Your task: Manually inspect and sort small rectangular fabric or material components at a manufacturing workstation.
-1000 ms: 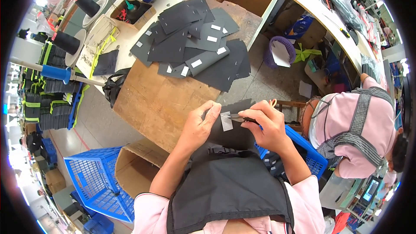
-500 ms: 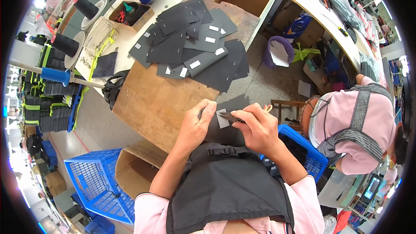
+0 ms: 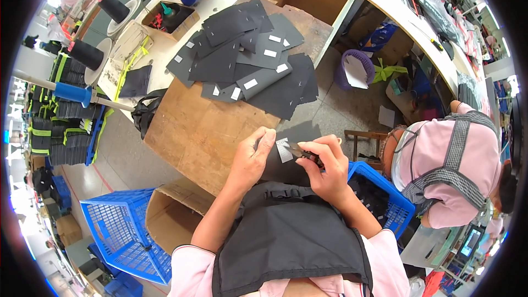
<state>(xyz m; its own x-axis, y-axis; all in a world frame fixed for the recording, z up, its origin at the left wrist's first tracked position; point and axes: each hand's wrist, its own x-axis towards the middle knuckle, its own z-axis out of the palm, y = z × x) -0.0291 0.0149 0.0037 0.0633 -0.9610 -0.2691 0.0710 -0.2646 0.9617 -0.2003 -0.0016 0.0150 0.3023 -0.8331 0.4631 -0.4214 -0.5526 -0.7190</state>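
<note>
My left hand (image 3: 253, 158) is closed, pinching the left edge of a black fabric piece (image 3: 301, 132) that hangs just off the table's near right corner. A white label (image 3: 284, 150) sits on this piece beside my left fingertips. My right hand (image 3: 329, 169) is wrapped round small dark thread snips (image 3: 311, 157), their blade tips pointing left at the label's right edge. Whether the blades touch a thread is too small to tell. Farther off, a loose pile of black fabric pieces (image 3: 215, 65), several with white labels, lies on the wooden tabletop (image 3: 190, 126).
A blue crate (image 3: 118, 225) and an open cardboard box (image 3: 176, 214) stand at the near left. Close by my right arm is another blue crate (image 3: 404, 204). A co-worker in pink (image 3: 434, 165) bends at the right. A purple basket (image 3: 344, 77) stands beyond the table.
The snips have drawn back slightly to the right from the label, and my right fingers have shifted around them. My left hand keeps its pinch on the fabric piece.
</note>
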